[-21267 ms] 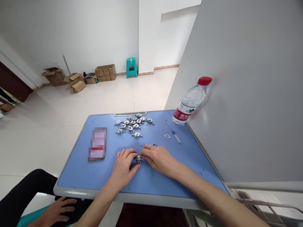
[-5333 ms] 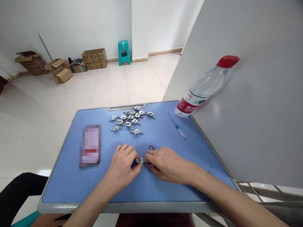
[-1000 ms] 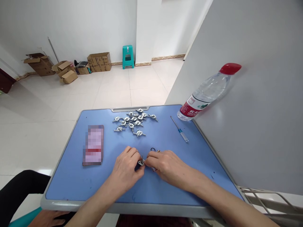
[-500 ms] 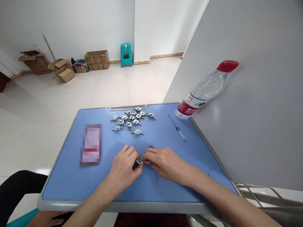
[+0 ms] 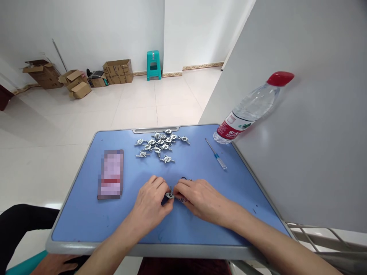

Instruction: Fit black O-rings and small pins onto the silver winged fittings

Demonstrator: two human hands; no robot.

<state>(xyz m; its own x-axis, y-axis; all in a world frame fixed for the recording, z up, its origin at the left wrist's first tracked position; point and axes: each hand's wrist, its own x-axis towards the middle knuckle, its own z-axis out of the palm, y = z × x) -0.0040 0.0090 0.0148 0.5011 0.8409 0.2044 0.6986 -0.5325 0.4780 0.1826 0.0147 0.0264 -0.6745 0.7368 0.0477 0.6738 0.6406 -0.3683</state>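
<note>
Near the front middle of the blue tabletop (image 5: 137,225), my left hand (image 5: 153,196) is closed on a small metal fitting (image 5: 170,195). It has an oval plate with a hole and a thin pin sticking up. My right hand (image 5: 197,196) meets it from the right, its fingers pinched together beside the fitting. Whatever lies in that pinch is hidden; a patterned bit shows beneath the fingers. Behind them a thin black loop (image 5: 184,178) peeks out. Farther back lies a loose pile of several similar metal fittings (image 5: 159,142).
A screwdriver (image 5: 217,156) with a clear and blue handle lies right of the pile. Past it a red-capped water bottle (image 5: 243,114) leans against the grey panel (image 5: 315,133). At left is a blurred phone-shaped object (image 5: 111,173). Another person's hand (image 5: 54,264) shows at lower left.
Both hands keep almost the same pose around the fitting. The whole view has shifted very slightly; the objects on the table stay in place.
</note>
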